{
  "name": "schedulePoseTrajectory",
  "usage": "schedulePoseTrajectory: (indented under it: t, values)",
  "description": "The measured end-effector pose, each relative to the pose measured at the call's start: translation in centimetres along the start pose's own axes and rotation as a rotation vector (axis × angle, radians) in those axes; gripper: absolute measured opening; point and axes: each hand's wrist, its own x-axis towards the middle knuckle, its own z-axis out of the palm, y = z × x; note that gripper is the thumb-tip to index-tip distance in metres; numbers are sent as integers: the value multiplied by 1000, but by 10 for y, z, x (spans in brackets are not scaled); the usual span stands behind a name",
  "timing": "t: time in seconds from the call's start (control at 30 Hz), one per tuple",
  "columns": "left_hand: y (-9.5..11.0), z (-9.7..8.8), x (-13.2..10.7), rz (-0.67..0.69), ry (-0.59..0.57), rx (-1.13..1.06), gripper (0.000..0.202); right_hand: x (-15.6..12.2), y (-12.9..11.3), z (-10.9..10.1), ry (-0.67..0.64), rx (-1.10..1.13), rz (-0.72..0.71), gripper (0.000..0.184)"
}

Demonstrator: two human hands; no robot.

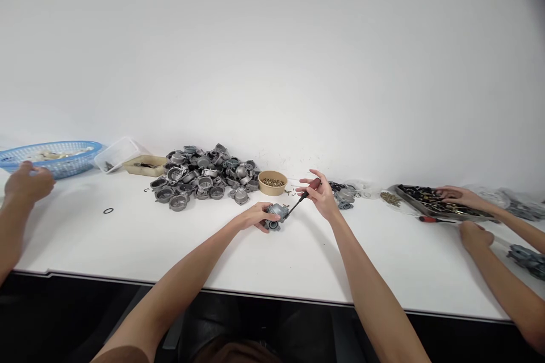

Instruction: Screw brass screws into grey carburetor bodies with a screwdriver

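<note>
My left hand (258,216) grips a grey metal carburetor (276,211) and steadies it on the white table. In my right hand (321,197) is a screwdriver (304,196) with a dark red handle, held between thumb and fingers with some fingers raised. Its black shaft slants down to the left, and the tip meets the right side of the carburetor. Just behind stands a round tan bowl (273,183) of small brass screws, with a few loose ones beside it. A large pile of grey metal float bowls (204,176) lies to the left of the bowl.
A co-worker's hand (29,186) is by a blue basket (80,165) at far left; another's hands reach around a metal tray (404,195) of parts at right. A black O-ring (108,211), a yellowish tray (145,165) and a red-handled screwdriver (430,219) also lie on the table (315,272).
</note>
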Motion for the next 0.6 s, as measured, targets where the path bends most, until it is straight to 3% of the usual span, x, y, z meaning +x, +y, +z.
schedulePoseTrajectory:
  t: [0.1, 0.3, 0.47, 0.6]
  values:
    - [-2, -4, 2, 9, -69, 10, 60, 1, 1, 3, 58, -14, 27, 68]
    - [-4, -5, 2, 0, -72, -44, 67, 3, 4, 8, 193, -141, 65, 71]
    - [-6, -6, 4, -5, -77, -63, 61, 0, 2, 8, 58, -80, -9, 71]
    - [-5, -5, 3, -10, -65, -73, 63, -1, 2, 5, 1, -26, 21, 73]
